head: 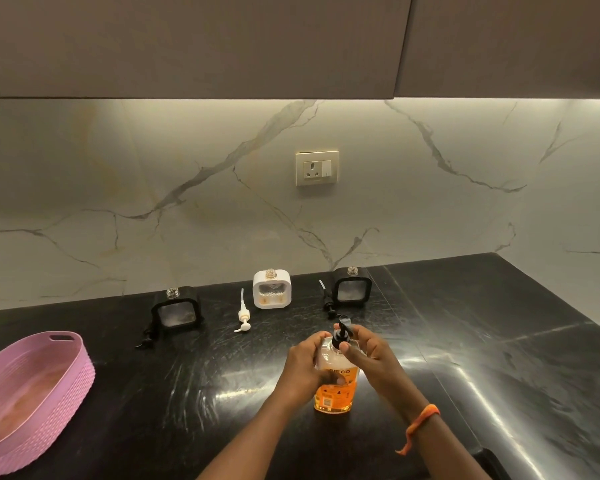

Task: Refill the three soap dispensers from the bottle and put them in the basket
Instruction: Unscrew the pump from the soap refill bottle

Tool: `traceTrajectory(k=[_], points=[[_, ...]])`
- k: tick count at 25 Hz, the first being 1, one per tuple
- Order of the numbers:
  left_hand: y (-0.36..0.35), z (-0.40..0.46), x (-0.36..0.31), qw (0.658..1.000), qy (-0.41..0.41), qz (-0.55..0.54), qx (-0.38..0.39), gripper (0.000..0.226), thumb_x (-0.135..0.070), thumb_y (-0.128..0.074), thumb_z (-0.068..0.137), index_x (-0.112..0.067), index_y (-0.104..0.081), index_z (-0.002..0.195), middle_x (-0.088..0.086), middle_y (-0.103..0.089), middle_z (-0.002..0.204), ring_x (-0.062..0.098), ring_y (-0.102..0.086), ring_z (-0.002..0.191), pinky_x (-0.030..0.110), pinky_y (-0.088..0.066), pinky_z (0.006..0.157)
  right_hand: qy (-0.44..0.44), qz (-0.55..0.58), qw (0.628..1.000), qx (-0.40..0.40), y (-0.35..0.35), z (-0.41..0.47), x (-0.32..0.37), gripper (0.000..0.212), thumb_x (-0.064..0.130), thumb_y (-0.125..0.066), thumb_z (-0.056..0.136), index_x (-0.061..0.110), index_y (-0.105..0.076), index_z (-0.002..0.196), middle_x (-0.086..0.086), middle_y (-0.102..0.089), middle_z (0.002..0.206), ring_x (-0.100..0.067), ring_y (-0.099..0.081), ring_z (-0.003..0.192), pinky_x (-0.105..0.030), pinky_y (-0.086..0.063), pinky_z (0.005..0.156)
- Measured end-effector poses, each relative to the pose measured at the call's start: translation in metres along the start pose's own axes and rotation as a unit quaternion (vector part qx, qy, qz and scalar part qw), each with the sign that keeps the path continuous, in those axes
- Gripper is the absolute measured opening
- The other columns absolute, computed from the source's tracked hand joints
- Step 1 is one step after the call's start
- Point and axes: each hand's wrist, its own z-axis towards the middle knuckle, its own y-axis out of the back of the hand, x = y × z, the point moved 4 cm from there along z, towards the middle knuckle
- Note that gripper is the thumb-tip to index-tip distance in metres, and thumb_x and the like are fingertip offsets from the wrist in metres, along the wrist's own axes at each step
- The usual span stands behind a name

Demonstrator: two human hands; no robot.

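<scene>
An orange soap bottle (334,393) with a black pump top stands upright on the black counter near the middle. My left hand (307,362) grips the bottle's body from the left. My right hand (364,351) pinches the black pump collar at the neck. Three square dispensers stand open-necked along the back wall: a black one (178,311) at left, a white one (272,289) in the middle, a black one (352,287) at right. Their pumps lie beside them: white pump (244,315), black pump (327,301), black pump (147,336). A pink basket (32,400) sits at far left.
The black stone counter (499,341) runs to a marble backsplash with a wall socket (317,168). Dark cabinets hang overhead. An orange thread is tied round my right wrist.
</scene>
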Motion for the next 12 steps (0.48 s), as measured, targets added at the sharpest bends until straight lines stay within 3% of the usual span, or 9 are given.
traceTrajectory(k=[2, 4, 7, 9, 12], points=[[-0.0007, -0.0007, -0.0004, 1.0, -0.002, 0.001, 0.001, 0.085, -0.012, -0.087, 0.066, -0.023, -0.047, 0.139, -0.007, -0.062, 0.127, 0.011, -0.059, 0.117, 0.019, -0.054, 0.085, -0.01, 0.003, 1.0, 0.02, 0.0013, -0.0016, -0.0027, 0.044, 0.02, -0.066, 0.089, 0.023, -0.051, 0.13, -0.001, -0.066, 0.118, -0.015, -0.061, 0.113, -0.033, -0.053, 0.09], [0.0011, -0.0018, -0.0026, 1.0, -0.004, 0.005, -0.001, 0.084, -0.013, -0.087, 0.067, -0.023, -0.046, 0.139, -0.009, -0.06, 0.127, 0.008, -0.057, 0.116, 0.01, -0.05, 0.075, -0.02, -0.026, 0.999, -0.014, -0.0003, 0.0013, -0.0033, 0.055, 0.024, -0.076, 0.081, 0.028, -0.047, 0.128, 0.002, -0.064, 0.117, -0.01, -0.06, 0.112, -0.03, -0.053, 0.089], [0.0016, -0.0013, -0.0028, 1.0, -0.004, 0.004, 0.003, 0.081, -0.01, -0.086, 0.067, -0.023, -0.048, 0.137, -0.016, -0.059, 0.118, 0.002, -0.056, 0.108, 0.006, -0.046, 0.07, -0.015, -0.053, 0.995, -0.085, -0.0019, 0.0053, -0.0008, 0.042, 0.023, -0.081, 0.075, 0.027, -0.056, 0.109, 0.001, -0.068, 0.103, -0.015, -0.065, 0.101, -0.035, -0.055, 0.085], [0.0014, -0.0009, -0.0029, 1.0, -0.001, -0.001, 0.001, 0.083, -0.011, -0.087, 0.066, -0.023, -0.047, 0.138, -0.012, -0.06, 0.124, 0.003, -0.055, 0.111, 0.009, -0.047, 0.076, -0.008, -0.038, 0.998, -0.058, -0.0003, 0.0057, -0.0008, 0.035, 0.024, -0.075, 0.081, 0.023, -0.06, 0.112, 0.0, -0.069, 0.105, -0.018, -0.065, 0.103, -0.04, -0.055, 0.087], [0.0003, -0.0003, -0.002, 1.0, -0.004, -0.001, -0.003, 0.082, -0.011, -0.087, 0.065, -0.023, -0.048, 0.137, -0.01, -0.061, 0.125, 0.005, -0.057, 0.115, 0.013, -0.05, 0.082, -0.023, 0.004, 1.0, 0.014, 0.0028, 0.0027, -0.0027, 0.046, 0.03, -0.068, 0.084, 0.02, -0.055, 0.127, -0.002, -0.066, 0.117, -0.019, -0.062, 0.113, -0.041, -0.053, 0.092]])
